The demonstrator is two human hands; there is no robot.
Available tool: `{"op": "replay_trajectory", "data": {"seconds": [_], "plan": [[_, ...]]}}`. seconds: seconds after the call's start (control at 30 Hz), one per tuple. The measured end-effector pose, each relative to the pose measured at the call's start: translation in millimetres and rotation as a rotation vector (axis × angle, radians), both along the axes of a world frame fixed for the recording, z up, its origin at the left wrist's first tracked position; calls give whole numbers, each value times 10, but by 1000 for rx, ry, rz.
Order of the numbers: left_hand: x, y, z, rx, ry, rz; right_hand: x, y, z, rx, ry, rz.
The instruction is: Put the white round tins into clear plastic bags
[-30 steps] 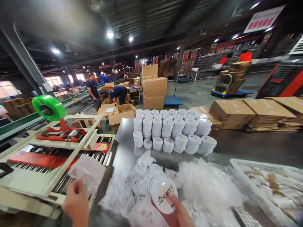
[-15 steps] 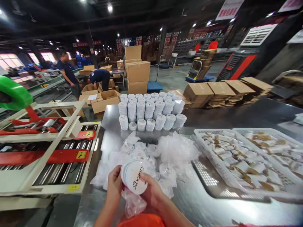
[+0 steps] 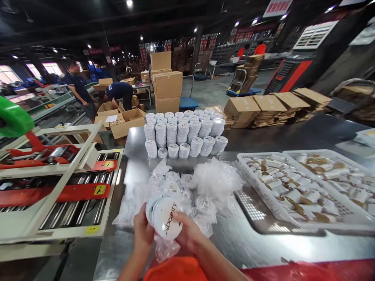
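Over the table's near side, I hold a short stack of white round discs tilted toward me, the top one printed with dark "beauty" lettering. My left hand is closed around the stack's left edge. On the right side, my right hand grips it, with the thumb lying on the printed face. Below and behind the stack lie clear plastic wraps, some with white round pieces inside. Farther back stand rows of stacked white discs, some stacks much lower than others.
White perforated trays of white-and-brown packaged items sit on the metal table at right. Flat cartons are piled at the far edge. A roller machine stands to the left. Two people in dark shirts are near open boxes.
The stack has shifted slightly left and up in my hands, and its upper left edge now stands a little apart from the top disc. The whole view has moved slightly.
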State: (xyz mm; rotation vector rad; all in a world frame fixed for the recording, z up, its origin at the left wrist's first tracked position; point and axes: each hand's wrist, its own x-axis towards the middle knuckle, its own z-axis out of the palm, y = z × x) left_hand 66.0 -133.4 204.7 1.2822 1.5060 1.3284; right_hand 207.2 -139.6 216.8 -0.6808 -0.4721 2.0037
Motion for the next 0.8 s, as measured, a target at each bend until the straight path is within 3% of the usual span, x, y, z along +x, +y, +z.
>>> {"op": "replay_trajectory", "data": {"seconds": [0.1, 0.17, 0.27, 0.33, 0.4, 0.5, 0.6, 0.67, 0.8], "plan": [[-64, -54, 115, -54, 31, 123, 109, 59, -88, -8, -153, -117], [-94, -86, 142, -30, 129, 169, 150, 74, -91, 67, -304, -185], [-89, -92, 118, 63, 268, 147, 142, 31, 4, 395, -697, -216], [-75, -66, 115, 72, 260, 215, 124, -18, 90, 651, -961, -187], [-67, -32, 149, 60, 233, 290, 122, -53, 151, 771, -1060, -132], [-55, -6, 251, 75, 179, 250, 155, -50, 181, 775, -1071, -93], [-17, -20, 345, 22, -44, 150, 190, -7, 165, 758, -1055, -111], [15, -45, 370, -14, -151, 95, 199, 16, 140, 735, -1025, -197], [59, -101, 345, 2, -70, -81, 207, 8, 84, 666, -1085, -401]]}}
